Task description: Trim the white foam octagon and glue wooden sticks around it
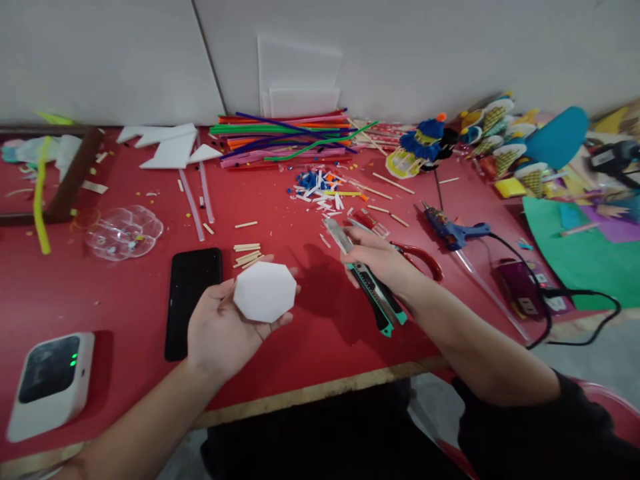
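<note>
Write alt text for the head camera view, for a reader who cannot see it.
The left hand holds a white polygon over a red table; the right hand grips a utility knife. A black phone, glue gun and coloured straws lie nearby.

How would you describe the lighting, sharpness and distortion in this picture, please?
Head view: even, soft light; the left hand with its white octagon and the right hand with the knife cast dim shadows on the red table; centre sharp, the left edge smeared; the table's front edge bows.
</note>
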Demonstrator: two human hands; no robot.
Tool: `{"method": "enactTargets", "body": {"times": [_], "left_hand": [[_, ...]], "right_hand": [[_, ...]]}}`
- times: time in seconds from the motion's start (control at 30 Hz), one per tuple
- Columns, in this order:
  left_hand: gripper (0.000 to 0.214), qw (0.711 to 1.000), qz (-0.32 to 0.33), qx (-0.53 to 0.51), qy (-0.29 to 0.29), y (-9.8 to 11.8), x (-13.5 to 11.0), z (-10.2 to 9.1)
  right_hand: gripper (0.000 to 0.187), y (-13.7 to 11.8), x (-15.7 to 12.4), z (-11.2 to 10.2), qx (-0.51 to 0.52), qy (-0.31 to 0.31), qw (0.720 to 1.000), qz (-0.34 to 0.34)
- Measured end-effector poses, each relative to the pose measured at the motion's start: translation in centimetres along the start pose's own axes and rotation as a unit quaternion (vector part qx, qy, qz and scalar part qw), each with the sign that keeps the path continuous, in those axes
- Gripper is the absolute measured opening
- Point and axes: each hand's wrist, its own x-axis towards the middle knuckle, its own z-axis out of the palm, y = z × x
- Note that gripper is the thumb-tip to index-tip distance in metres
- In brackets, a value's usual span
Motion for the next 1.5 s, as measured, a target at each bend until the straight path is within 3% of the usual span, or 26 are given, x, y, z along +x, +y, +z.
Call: {"method": "enactTargets", "body": {"times": [0.1,0.2,0.3,0.43,0.53,0.63,0.7,0.8,0.9,0.97,1.03,1.17,1.23,1.33,1.5], "left_hand": [[0.059,0.994,0.020,0.097,-0.055,-0.3,0.2,-0.2],[0.054,0.987,0.032,0.132,-0.084,-0.9,0.2,-0.3],[0.063,0.993,0.021,0.093,-0.064,-1.2,0.2,-0.3],[0.067,0.996,0.005,0.083,-0.038,-1.3,0.2,0.0],[0.064,0.996,-0.002,0.086,-0.019,-1.3,0.3,0.1],[0.058,0.997,-0.013,0.077,0.001,-1.5,0.3,0.1],[0.053,0.996,-0.017,0.082,0.010,-1.6,0.3,0.1],[0.046,0.992,0.005,0.124,0.026,-1.9,0.4,-0.1],[0.044,0.972,0.061,0.226,0.016,-2.4,0.3,-0.2],[0.046,0.934,0.116,0.338,-0.002,-2.9,0.2,-0.4],[0.051,0.866,0.190,0.462,-0.004,-3.5,0.0,-0.4],[0.058,0.660,0.379,0.647,0.028,-4.3,-0.1,-0.4],[0.056,0.588,0.425,0.687,0.039,-4.2,-0.1,-0.4],[0.045,0.549,0.439,0.711,0.025,-3.8,-0.3,-0.3],[0.039,0.523,0.442,0.727,-0.047,-3.8,-0.5,0.0]], "right_hand": [[0.028,0.4,0.3,0.0,-0.022,-0.008,1.000,0.017],[0.024,0.2,1.5,-0.1,-0.113,0.031,0.993,-0.004],[0.031,-0.9,3.4,-0.3,-0.153,0.075,0.984,-0.056],[0.052,-3.0,5.3,-0.6,-0.100,0.089,0.986,-0.098],[0.041,-3.4,5.7,-0.5,-0.062,0.038,0.991,-0.113],[0.021,-3.0,5.8,-0.1,-0.080,-0.018,0.995,-0.064],[0.018,-2.6,5.8,0.1,-0.088,0.015,0.995,-0.053],[0.024,-2.2,5.4,0.3,-0.070,0.091,0.989,-0.089],[0.028,-2.0,4.1,0.3,-0.089,0.069,0.990,-0.087],[0.026,-1.7,2.7,0.4,-0.151,0.037,0.986,-0.066],[0.024,-1.3,1.2,0.6,-0.230,0.008,0.971,-0.069],[0.038,0.2,-1.4,1.1,-0.355,-0.019,0.917,-0.178],[0.045,1.0,-2.2,1.3,-0.383,-0.025,0.894,-0.229],[0.048,2.3,-3.3,1.6,-0.408,-0.021,0.879,-0.245],[0.052,4.0,-5.2,2.0,-0.421,-0.013,0.872,-0.250]]}}
